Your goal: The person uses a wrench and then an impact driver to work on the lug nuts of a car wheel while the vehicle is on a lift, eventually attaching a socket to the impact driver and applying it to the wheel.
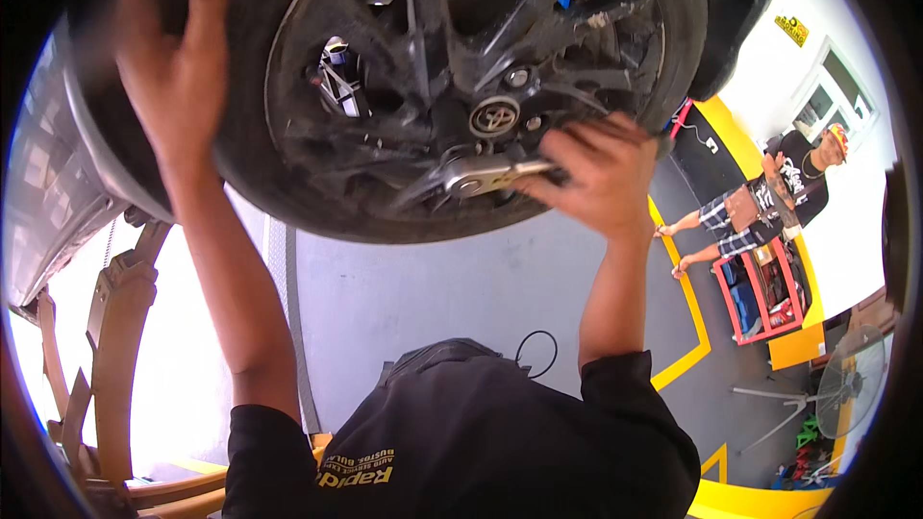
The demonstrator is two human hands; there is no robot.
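A black multi-spoke wheel (442, 29) in its tyre (245, 125) hangs raised in front of me. My left hand (178, 67) rests against the tyre's left side, fingers stretched and apart, slightly blurred. Closed around the handle of a silver ratchet wrench (478, 176) is my right hand (601, 168). The ratchet's head sits over the wheel below the round centre cap (494, 117), at one of the nut positions. What lies behind the head is hidden. Bare lug nuts (517, 76) show above and right of the cap.
Silver car bodywork (58, 163) and a tan lift arm (120, 327) stand at the left. Beyond the grey floor (433, 279), a person (769, 192) in a black shirt stands at the right, near a red tool cart (760, 293). A stand fan (851, 380) is at the lower right.
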